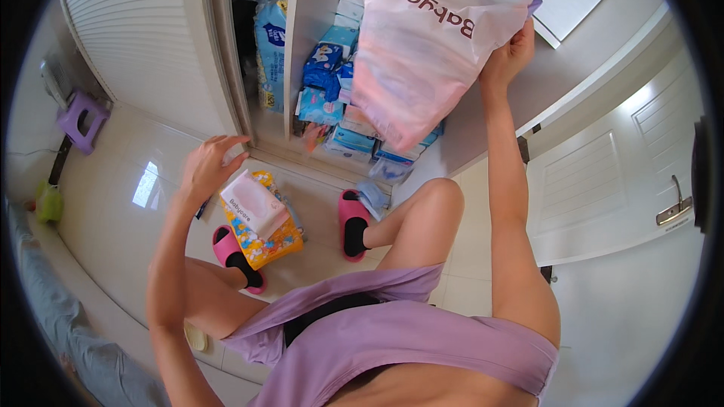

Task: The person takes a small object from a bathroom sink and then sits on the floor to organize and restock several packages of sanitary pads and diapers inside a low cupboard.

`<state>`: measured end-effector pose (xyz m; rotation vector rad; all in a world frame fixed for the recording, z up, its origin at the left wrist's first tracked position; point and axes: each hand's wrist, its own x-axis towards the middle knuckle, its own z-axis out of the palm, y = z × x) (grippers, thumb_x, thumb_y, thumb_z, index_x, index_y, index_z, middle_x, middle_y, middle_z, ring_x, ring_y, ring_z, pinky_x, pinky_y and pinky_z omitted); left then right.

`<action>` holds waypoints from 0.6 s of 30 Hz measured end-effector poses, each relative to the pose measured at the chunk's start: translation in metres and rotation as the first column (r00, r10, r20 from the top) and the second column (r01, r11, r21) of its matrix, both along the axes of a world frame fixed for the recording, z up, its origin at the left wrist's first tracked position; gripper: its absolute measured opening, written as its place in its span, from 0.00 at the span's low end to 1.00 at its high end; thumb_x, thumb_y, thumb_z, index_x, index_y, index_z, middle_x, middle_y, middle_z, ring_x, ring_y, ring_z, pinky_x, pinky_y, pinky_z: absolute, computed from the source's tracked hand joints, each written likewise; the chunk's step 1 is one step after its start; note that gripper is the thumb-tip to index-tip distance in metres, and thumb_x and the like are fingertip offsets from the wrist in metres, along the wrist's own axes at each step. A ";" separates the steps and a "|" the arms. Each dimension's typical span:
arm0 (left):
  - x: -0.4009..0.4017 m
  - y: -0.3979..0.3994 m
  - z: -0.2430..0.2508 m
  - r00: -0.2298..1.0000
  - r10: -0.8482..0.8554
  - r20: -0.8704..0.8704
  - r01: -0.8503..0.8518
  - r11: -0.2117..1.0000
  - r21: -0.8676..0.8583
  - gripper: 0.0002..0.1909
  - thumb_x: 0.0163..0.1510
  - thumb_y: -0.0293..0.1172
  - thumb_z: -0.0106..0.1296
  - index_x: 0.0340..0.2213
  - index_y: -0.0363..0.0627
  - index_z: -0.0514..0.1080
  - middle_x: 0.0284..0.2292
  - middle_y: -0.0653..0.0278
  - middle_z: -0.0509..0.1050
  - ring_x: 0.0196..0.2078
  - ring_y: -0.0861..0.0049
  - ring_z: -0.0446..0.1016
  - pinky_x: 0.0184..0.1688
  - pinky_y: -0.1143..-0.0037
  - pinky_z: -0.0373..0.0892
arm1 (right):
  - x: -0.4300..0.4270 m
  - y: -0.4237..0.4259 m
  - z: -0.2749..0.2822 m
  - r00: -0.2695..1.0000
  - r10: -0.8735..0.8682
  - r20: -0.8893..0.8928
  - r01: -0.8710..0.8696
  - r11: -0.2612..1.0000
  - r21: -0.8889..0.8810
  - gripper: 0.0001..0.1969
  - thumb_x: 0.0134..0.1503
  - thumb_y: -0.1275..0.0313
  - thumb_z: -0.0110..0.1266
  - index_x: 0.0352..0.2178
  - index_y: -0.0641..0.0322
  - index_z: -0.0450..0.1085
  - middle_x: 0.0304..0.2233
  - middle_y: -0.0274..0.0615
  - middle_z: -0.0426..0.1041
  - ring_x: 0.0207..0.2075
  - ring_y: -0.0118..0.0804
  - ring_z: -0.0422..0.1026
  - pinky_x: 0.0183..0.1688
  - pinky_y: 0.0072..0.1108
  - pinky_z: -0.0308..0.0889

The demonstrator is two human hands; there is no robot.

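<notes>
My right hand (pixel 512 56) grips the edge of a large Babycare plastic bag (pixel 424 45), white and pink with purple edges, raised before the open cabinet. What the bag holds shows only as blurred pink shapes. My left hand (pixel 215 164) is raised over the floor with its fingers apart and nothing in it. Below and beside it, a white and pink Babycare soft pack (pixel 254 203) lies on a yellow patterned package (pixel 274 249), between my feet in pink slippers.
Blue and white packs (pixel 322 104) are stacked inside the cabinet, partly behind the bag. A tall blue package (pixel 271 62) stands left of the divider (pixel 302 39). A light blue crumpled item (pixel 373 198) lies by my slipper (pixel 352 223). A purple stool (pixel 85 121) stands far left; a white door (pixel 599 192) is at right.
</notes>
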<state>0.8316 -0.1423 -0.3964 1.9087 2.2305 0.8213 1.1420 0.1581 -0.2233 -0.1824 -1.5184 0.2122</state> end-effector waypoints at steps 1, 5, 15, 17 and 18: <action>0.006 0.000 0.002 0.997 -0.003 0.072 -0.003 0.997 0.077 0.17 0.48 0.38 0.54 0.41 0.51 0.72 0.29 0.57 0.74 0.31 0.60 0.73 0.34 0.68 0.68 | -0.008 -0.008 -0.007 1.000 0.013 -0.004 -0.013 1.000 -0.012 0.05 0.56 0.82 0.42 0.29 0.64 0.65 0.26 0.32 0.70 0.26 0.22 0.66 0.30 0.12 0.62; 0.037 0.011 0.036 0.942 0.073 0.327 -0.117 0.986 0.117 0.20 0.47 0.43 0.56 0.42 0.51 0.72 0.24 0.61 0.72 0.25 0.73 0.70 0.33 0.75 0.66 | -0.031 -0.052 -0.056 0.914 0.387 -0.122 -0.392 0.764 -0.512 0.03 0.58 0.77 0.44 0.33 0.62 0.65 0.29 0.28 0.68 0.29 0.19 0.64 0.32 0.13 0.62; 0.075 -0.018 -0.019 0.803 -0.025 0.595 0.197 0.954 -0.226 0.17 0.57 0.38 0.46 0.38 0.33 0.70 0.23 0.69 0.69 0.27 0.86 0.63 0.30 0.78 0.63 | -0.017 -0.188 -0.270 0.747 0.632 -0.206 -0.451 0.253 -0.856 0.05 0.59 0.76 0.39 0.29 0.61 0.62 0.29 0.37 0.70 0.33 0.26 0.69 0.43 0.18 0.63; 0.074 -0.032 -0.049 0.762 -0.021 0.648 0.230 0.943 -0.239 0.16 0.58 0.36 0.46 0.39 0.33 0.70 0.23 0.69 0.69 0.27 0.86 0.63 0.30 0.79 0.63 | 0.000 -0.203 -0.273 0.710 0.668 -0.222 -0.460 0.202 -0.865 0.06 0.61 0.75 0.38 0.30 0.62 0.61 0.30 0.35 0.68 0.33 0.25 0.67 0.41 0.17 0.62; 0.078 -0.044 -0.058 0.720 -0.003 0.694 0.234 0.943 -0.239 0.15 0.58 0.35 0.45 0.39 0.34 0.70 0.24 0.69 0.69 0.28 0.86 0.63 0.30 0.79 0.63 | 0.011 -0.217 -0.272 0.650 0.723 -0.234 -0.478 0.151 -0.865 0.06 0.62 0.74 0.37 0.30 0.63 0.60 0.30 0.34 0.66 0.34 0.23 0.65 0.39 0.15 0.61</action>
